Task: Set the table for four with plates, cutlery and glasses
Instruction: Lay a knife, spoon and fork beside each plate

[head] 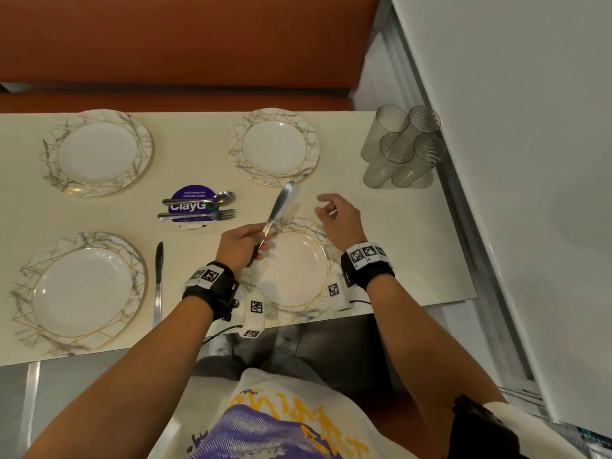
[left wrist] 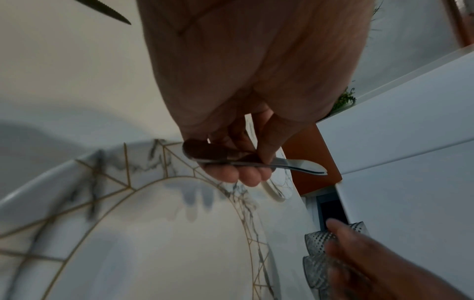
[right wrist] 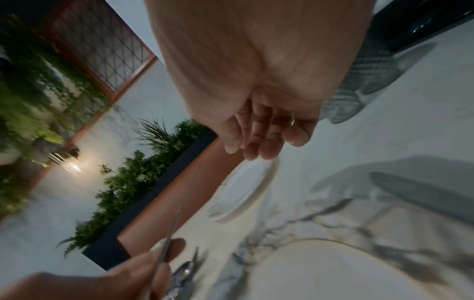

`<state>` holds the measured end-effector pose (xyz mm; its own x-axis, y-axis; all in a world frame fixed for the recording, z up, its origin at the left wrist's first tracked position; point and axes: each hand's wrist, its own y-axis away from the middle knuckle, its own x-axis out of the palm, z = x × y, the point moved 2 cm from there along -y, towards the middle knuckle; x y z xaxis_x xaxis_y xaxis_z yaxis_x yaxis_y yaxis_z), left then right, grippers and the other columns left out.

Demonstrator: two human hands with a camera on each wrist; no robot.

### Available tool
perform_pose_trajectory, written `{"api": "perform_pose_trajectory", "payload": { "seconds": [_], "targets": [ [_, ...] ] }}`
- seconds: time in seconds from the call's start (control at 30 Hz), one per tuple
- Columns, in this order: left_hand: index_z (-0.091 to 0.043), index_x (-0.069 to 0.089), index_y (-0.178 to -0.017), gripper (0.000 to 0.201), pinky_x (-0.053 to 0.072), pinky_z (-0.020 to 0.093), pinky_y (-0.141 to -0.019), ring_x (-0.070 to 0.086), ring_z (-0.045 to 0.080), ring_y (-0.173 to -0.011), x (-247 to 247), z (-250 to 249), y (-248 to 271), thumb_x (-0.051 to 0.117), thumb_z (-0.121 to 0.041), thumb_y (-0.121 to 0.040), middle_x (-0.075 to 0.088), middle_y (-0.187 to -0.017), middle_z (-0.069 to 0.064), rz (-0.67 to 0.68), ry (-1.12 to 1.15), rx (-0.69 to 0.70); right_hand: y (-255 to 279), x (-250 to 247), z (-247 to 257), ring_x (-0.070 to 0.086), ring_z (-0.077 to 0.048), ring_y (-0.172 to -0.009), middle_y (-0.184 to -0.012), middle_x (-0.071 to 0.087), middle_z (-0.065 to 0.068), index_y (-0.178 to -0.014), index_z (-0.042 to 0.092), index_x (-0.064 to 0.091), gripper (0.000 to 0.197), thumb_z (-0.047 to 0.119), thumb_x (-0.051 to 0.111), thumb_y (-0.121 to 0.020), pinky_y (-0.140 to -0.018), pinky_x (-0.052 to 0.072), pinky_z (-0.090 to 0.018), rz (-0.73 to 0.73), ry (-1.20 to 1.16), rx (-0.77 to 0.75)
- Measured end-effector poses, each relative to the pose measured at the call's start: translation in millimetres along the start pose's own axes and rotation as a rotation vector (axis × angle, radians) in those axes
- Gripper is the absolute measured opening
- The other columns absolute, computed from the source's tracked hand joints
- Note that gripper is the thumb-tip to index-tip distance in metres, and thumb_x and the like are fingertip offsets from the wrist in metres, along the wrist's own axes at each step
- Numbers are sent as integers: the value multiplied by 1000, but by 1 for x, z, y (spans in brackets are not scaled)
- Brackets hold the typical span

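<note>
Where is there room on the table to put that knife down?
Bare table lies right of the near plate, under the empty right hand. More lies between the two far plates. It is crowded at the spoon and fork and by the glasses. The left hand holds the knife.

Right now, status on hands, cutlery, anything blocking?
Left hand grips knife over near-right plate. Right hand open, holding nothing. Four glasses still clustered. Nothing blocking.
</note>
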<state>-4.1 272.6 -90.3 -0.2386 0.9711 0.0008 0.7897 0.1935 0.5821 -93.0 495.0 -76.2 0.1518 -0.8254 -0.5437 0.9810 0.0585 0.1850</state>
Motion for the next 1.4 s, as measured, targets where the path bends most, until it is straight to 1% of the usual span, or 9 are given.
{"api": "perform_pose_trajectory", "payload": {
  "seconds": [0.1,0.17,0.27,0.43,0.63,0.8,1.0,1.2,1.4],
  "targets": [
    [-15,75,-110,22,48,21,-53,61,17,-70,-14,-7,2,60,-4,-100,75,-93,8,37,-15,18,-12,22,39,66,-14,-76,-95,70,-3,-122,18,65,30,35,63,-97,-73,54,-22,49,-64,28],
    [-11,74,-118,24,46,19,-50,61,16,-69,-28,-14,1,59,-3,-101,75,-96,8,68,-55,34,-17,37,64,70,-13,-67,-95,72,-3,-121,20,64,34,42,62,-96,-62,56,-27,101,-88,54],
    [-15,73,-118,25,47,23,-56,62,16,-70,-54,-21,-1,58,-4,-101,75,-94,6,121,-140,70,-17,58,96,67,-10,-53,-86,72,-8,-107,12,70,21,30,64,-97,-50,53,-28,184,-68,25],
    [-16,74,-111,24,44,21,-49,62,14,-67,-117,-30,-2,59,-2,-99,74,-90,6,155,-196,87,-12,103,136,67,-22,-58,-80,74,-19,-97,1,76,13,10,66,-94,-52,54,-30,282,-78,1],
    [-7,77,-112,24,57,28,-62,65,19,-73,-213,-41,-8,75,-2,-89,72,-88,8,105,-21,46,-7,152,177,67,-17,-53,-73,73,-14,-101,-2,75,14,5,65,-95,-55,57,-26,143,-189,-40],
    [3,67,-114,26,64,39,-80,74,29,-85,-276,-70,-24,73,5,-89,74,-96,20,-82,355,72,16,194,194,71,-28,-63,-76,74,-17,-99,0,76,10,1,69,-91,-65,63,-42,198,-352,7],
    [11,66,-120,32,62,41,-88,75,28,-88,-275,-92,-36,71,5,-89,75,-97,22,-145,447,163,50,228,216,74,-36,-68,-76,73,-17,-103,3,71,15,-2,70,-89,-58,62,-35,415,-208,-11],
    [-7,63,-126,35,63,39,-84,76,27,-89,-232,-87,-21,68,2,-92,77,-103,18,9,310,169,58,230,210,75,-35,-67,-91,69,-27,-112,-5,64,24,-8,66,-89,-63,64,-43,348,-243,107],
    [-4,65,-126,41,63,48,-87,75,36,-91,-217,-75,-27,70,7,-87,76,-101,24,1,217,160,51,221,192,70,-17,-80,-82,71,3,-99,12,74,11,17,70,-90,-85,60,-38,313,98,20]
  ]
}}
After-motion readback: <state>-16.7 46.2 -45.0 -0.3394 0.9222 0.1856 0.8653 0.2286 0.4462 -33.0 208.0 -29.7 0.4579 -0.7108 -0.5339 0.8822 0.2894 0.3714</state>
